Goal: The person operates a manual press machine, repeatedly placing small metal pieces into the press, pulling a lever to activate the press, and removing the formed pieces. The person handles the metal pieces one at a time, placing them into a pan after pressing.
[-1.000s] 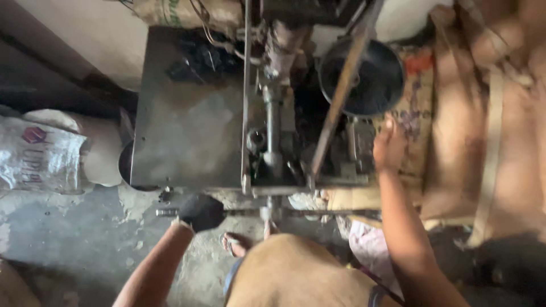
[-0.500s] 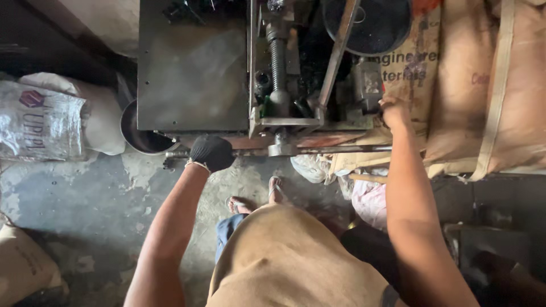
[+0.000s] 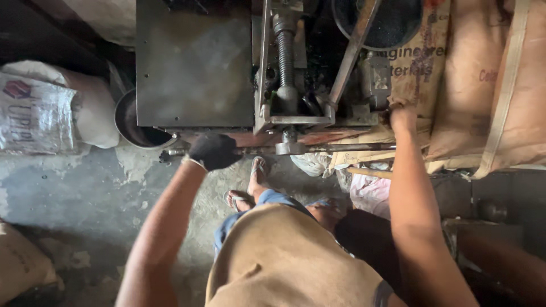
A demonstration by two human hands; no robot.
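- Black-gloved left hand [image 3: 213,151], left of centre in the head view, curled tight round a horizontal steel bar [image 3: 341,147] running along the machine's front edge; fingers wrapped, thumb hidden.
- Left arm stretched up from the lower left, elbow slightly bent, wrist about level with the bar.
- Bare right hand [image 3: 402,116], right of centre, laid against the edge of a tan sack [image 3: 418,62] beside the machine [image 3: 193,62]; fingers hidden at the sack's fold, so cannot tell whether gripping or only pressing.
- Right arm long and nearly straight, rising from the lower right.
- Bar low on the machine frame, passing under a grey fitting [image 3: 290,148] at mid-frame and on toward the right hand's side; screw shaft [image 3: 284,51] upright above it in the upper middle.
- Judged from the pose: grip on the bar made, body braced at the sack, working stroke seemingly under way or about to start; no finished piece visible anywhere, so remaining amount not readable.
- Round dark bowl [image 3: 133,122] on the floor under the machine's left corner, white bag [image 3: 40,111] at far left, sandalled feet [image 3: 250,185] just below the bar.
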